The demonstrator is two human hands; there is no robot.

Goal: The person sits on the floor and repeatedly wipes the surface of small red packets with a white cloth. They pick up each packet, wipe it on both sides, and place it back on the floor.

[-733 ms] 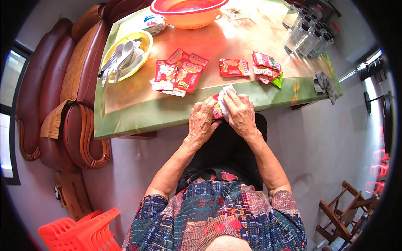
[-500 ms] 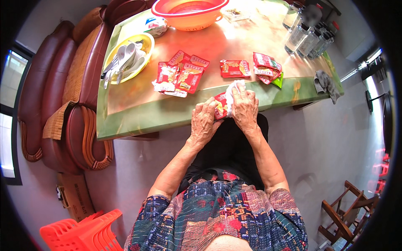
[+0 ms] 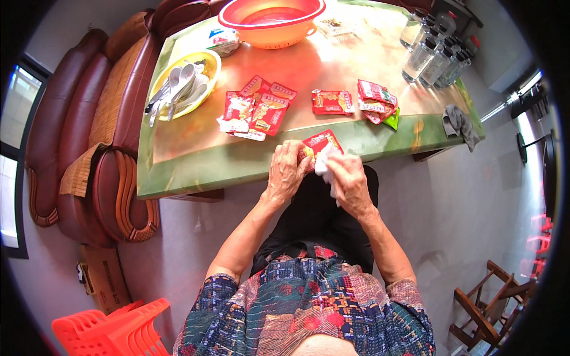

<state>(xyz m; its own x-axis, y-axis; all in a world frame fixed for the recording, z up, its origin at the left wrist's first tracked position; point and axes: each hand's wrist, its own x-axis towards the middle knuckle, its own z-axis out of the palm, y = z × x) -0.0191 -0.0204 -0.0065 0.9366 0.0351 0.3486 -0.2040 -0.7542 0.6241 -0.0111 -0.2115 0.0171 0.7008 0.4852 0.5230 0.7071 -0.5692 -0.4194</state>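
At the table's near edge my left hand (image 3: 285,171) grips the left side of a small red packet (image 3: 321,142). My right hand (image 3: 351,183) is closed on a white cloth or tissue (image 3: 324,164), which lies against the packet's lower right part. Beyond my hands, a single red packet (image 3: 332,102) rests flat on the table. To its left is an overlapping group of red packets (image 3: 268,113). On the right, more red packets (image 3: 377,99) are stacked, with a green packet (image 3: 392,121) showing beneath them.
The marbled table (image 3: 208,169) also bears a yellow basket (image 3: 212,65) of spoons, an orange-red basin (image 3: 279,38), several clear bottles (image 3: 420,59) and a grey cloth (image 3: 458,126) over its right edge. A maroon sofa (image 3: 77,113) stands left, red plastic stools (image 3: 113,329) lower left.
My right hand with the white cloth has moved down and slightly right, off the packet's upper edge. More of the red packet now shows. My left hand keeps its hold.
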